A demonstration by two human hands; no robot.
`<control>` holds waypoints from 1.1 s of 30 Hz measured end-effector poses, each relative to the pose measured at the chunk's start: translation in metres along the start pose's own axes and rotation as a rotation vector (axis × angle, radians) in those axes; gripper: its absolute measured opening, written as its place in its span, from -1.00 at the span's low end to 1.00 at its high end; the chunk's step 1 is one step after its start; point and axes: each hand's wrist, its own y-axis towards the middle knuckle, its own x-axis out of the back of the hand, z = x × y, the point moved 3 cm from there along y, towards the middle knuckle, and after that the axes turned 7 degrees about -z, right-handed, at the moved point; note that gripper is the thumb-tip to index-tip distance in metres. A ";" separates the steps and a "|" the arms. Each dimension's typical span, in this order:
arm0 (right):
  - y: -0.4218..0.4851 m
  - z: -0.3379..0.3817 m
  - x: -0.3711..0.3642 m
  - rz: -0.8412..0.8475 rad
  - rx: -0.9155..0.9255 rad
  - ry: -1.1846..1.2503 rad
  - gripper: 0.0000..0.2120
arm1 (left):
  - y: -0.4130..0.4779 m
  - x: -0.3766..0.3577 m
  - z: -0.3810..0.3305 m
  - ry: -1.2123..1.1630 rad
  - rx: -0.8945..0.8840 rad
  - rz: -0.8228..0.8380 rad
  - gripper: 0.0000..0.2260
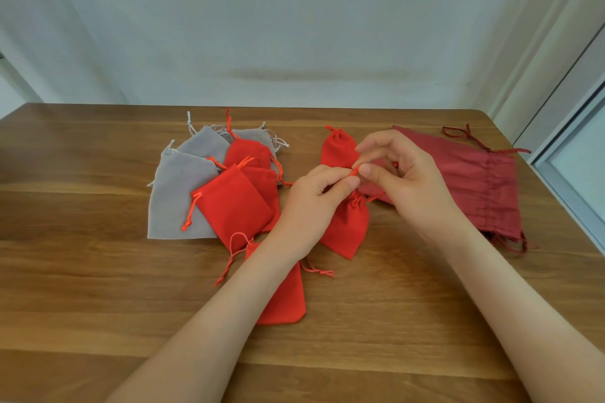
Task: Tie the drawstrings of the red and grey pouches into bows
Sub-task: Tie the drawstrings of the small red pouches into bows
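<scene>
- The red pouch [345, 229] being tied is lying at the middle of the tabletop [98, 271], just below both hands. I cannot tell whether its neck is lifting off the wood.
- It is looking soft, light and limp, a velvety cloth that is likely going to slump rather than keep its shape.
- Its thin red drawstring [355, 171] is looking floppy and perhaps a little slick. A fingertip pinch on the cord close to the gathered neck is seeming a better hold than the body.
- The gathered neck is pointing away from the person, toward the hands, and the closed bottom is pointing back toward the person. The long axis is running near to far, leaning slightly.
- The left hand [314, 199] and the right hand [406, 173] are meeting above the neck, each pinching the drawstring, with their fingertips almost touching.
- Just behind the hands, a second red pouch [337, 149] is lying with its top gathered.
- To the left, a pile of grey and red pouches [183, 193] is overlapping with cords loose, and 1 spare red pouch [284, 294] is lying partly under the left forearm.
- To the right, a larger dark red drawstring bag [484, 186] is lying flat.
</scene>
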 end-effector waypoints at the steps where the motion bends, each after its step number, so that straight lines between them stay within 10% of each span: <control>1: 0.001 -0.002 0.002 0.015 0.021 -0.050 -0.73 | 0.001 0.001 0.002 -0.033 0.028 -0.010 -0.87; 7: 0.003 -0.021 0.011 0.230 0.187 -0.627 -0.81 | 0.003 0.009 0.007 -0.120 0.108 -0.137 -0.79; 14: 0.007 -0.027 0.013 0.201 0.059 -0.675 -0.91 | 0.001 0.000 -0.006 -0.681 0.254 -0.018 -0.87; 25: 0.002 -0.018 0.012 0.080 -0.264 -0.194 -0.64 | 0.001 0.003 0.001 -0.434 0.293 -0.048 -0.86; 33: 0.000 -0.018 0.000 0.130 -0.345 0.141 -0.81 | 0.001 0.014 0.009 -0.017 0.163 -0.355 -0.88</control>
